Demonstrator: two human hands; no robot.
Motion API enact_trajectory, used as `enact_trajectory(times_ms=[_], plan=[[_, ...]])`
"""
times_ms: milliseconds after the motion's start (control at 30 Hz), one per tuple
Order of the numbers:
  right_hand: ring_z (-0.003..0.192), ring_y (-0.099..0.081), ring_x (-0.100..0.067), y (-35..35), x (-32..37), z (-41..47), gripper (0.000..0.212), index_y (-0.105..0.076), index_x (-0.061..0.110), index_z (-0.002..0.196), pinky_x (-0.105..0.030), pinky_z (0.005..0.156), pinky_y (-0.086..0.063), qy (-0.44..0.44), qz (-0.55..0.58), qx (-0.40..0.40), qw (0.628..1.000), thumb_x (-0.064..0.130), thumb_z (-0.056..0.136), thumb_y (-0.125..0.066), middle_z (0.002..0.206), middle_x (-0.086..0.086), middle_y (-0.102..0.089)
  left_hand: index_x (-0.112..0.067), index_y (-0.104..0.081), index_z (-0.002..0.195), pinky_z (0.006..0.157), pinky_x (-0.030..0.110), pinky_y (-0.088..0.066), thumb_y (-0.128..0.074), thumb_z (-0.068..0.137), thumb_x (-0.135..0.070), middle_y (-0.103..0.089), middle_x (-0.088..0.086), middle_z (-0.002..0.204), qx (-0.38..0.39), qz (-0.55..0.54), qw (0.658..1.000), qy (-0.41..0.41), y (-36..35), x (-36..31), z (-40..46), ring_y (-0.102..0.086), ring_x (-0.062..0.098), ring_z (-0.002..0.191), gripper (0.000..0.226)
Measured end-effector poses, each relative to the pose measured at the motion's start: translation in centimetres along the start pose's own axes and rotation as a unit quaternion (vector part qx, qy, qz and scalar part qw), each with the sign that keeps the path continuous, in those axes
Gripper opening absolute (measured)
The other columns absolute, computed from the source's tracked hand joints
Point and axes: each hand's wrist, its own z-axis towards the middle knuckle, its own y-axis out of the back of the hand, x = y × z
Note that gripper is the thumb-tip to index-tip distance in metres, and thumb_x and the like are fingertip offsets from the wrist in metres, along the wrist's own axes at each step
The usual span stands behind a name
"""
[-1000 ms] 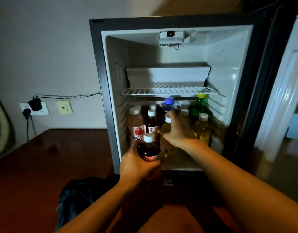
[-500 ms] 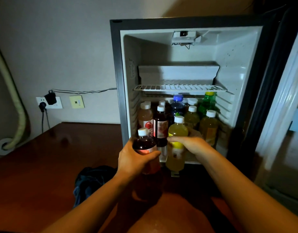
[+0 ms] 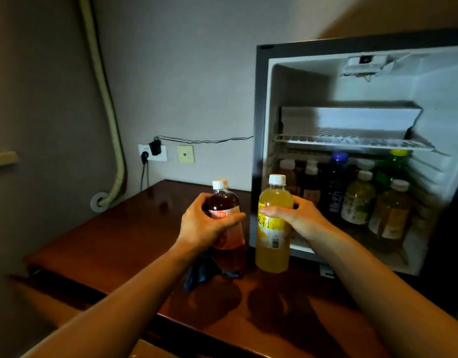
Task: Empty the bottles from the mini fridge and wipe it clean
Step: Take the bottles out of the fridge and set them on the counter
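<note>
Hands [image 3: 207, 223] — both bottles [image 3: 273, 228] now outside fridge [image 3: 260, 125].

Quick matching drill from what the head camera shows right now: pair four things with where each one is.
Things:
1. red-brown bottle
2. yellow bottle
3. blue-capped bottle
4. dark cloth

Places:
A. lying on the wooden top
B. gripped by the right hand
C. standing inside the fridge
D. gripped by the left hand

Pairs: 1-D, 2-B, 3-C, 4-A
</note>
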Motion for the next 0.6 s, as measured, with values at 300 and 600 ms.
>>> enact_trajectory(times_ms=[300,600], plan=[[0.077,-0.073,-0.012,-9.2,0.9,5.9,0.039,-0.074,0.016,0.092,-0.022,0.063,-0.055,0.019,0.010,0.021,1.000,0.024,0.058,-0.091,0.085,0.002,-0.076,-0.027,-0.061,0.109,0.078,0.035,-0.059,-0.090,0.052,-0.047,-0.069,-0.007,0.101,-0.027,0.021,0.999,0.032,8.0,3.2,3.8,-0.067,0.011,0.094,0.067],[0.085,-0.072,-0.012,-17.6,-0.9,14.2,0.065,-0.074,0.022,0.093,-0.033,0.079,-0.057,-0.009,-0.029,0.062,0.998,0.048,0.036,-0.093,0.088,0.006,-0.076,-0.027,-0.055,0.118,0.088,0.036,-0.053,-0.087,0.050,-0.058,-0.064,-0.007,0.113,-0.116,0.160,0.977,0.074,12.6,7.7,8.6,-0.061,0.014,0.103,0.081]])
